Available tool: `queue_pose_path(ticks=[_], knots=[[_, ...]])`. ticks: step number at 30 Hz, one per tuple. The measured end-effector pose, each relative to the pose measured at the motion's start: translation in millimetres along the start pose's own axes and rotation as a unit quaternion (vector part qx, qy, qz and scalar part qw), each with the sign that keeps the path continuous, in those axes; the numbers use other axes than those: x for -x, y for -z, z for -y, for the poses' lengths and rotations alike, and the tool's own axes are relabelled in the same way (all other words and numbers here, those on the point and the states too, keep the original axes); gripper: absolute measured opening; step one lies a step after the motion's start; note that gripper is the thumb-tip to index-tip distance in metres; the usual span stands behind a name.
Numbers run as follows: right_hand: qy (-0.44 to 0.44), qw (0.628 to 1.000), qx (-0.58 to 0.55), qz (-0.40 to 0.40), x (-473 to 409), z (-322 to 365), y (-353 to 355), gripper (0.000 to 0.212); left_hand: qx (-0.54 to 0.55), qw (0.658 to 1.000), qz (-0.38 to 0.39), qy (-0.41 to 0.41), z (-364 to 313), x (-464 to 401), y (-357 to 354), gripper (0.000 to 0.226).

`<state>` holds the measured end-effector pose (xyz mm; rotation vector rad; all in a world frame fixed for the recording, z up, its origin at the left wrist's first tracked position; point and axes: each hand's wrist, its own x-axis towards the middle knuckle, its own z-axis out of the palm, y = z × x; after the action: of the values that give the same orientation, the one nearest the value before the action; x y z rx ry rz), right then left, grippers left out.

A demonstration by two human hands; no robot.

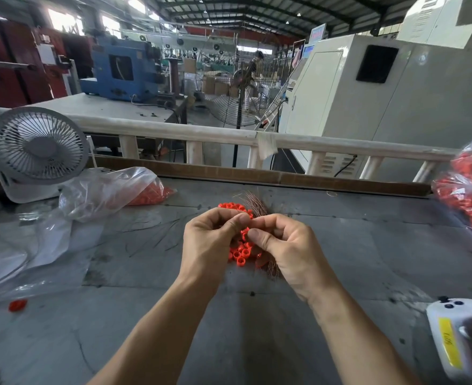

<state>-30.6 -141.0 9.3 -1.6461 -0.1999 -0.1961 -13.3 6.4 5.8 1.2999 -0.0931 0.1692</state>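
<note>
A pile of small orange-red plastic rings point(239, 252) lies on the grey worktable point(257, 329), partly hidden behind my hands. A bundle of thin copper wires point(254, 202) fans out just beyond the pile. My left hand point(210, 243) and my right hand point(287, 245) meet above the pile, fingertips together. Both pinch a small orange ring point(245, 232) between thumbs and forefingers. More copper strands point(272, 269) show below my right hand.
A small white desk fan point(36, 151) stands at the left. A clear bag of orange parts point(112, 190) lies beside it, another bag point(471, 190) at the right edge. A white controller point(454, 332) rests at the lower right. One loose ring point(17, 305) lies at the left. A cardboard strip point(257, 175) borders the table's back.
</note>
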Motion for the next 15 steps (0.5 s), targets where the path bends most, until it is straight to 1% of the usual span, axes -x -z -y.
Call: queue_pose_path(ticks=[1, 2, 4, 6, 8, 9, 10, 12, 14, 15], knots=[[0.001, 1.0, 0.017, -0.009, 0, -1, 1, 0.012, 0.012, 1.0, 0.003, 0.003, -1, 1, -1, 0.007], [0.0, 0.999, 0.04, -0.026, -1, -1, 2, 0.011, 0.022, 1.0, 0.005, 0.007, -2, 1, -1, 0.012], [-0.003, 0.991, 0.104, -0.084, -4, -2, 7, 0.008, 0.017, 1.0, 0.002, 0.019, -3, 1, 1, 0.021], [0.0, 0.97, 0.176, -0.17, -7, -2, 21, 0.008, -0.053, 0.998, -0.015, 0.019, -4, -2, 5, 0.018], [0.007, 0.936, 0.242, -0.257, -10, -2, 41, 0.008, -0.183, 0.982, -0.038, 0.006, -4, -4, 11, 0.007], [0.003, 0.917, 0.272, -0.291, -10, -2, 52, 0.007, -0.259, 0.965, -0.047, -0.003, -6, -4, 13, 0.005], [-0.01, 0.899, 0.299, -0.32, -10, -4, 63, 0.005, -0.338, 0.94, -0.052, -0.011, -7, -4, 15, 0.007], [-0.056, 0.862, 0.348, -0.364, -9, -10, 81, 0.005, -0.472, 0.88, -0.055, -0.016, -10, -3, 19, 0.01], [-0.123, 0.828, 0.396, -0.379, -8, -16, 95, 0.008, -0.557, 0.829, -0.046, -0.003, -15, -2, 25, 0.022], [-0.153, 0.815, 0.415, -0.374, -7, -18, 99, 0.009, -0.584, 0.811, -0.033, 0.002, -17, -1, 27, 0.03]])
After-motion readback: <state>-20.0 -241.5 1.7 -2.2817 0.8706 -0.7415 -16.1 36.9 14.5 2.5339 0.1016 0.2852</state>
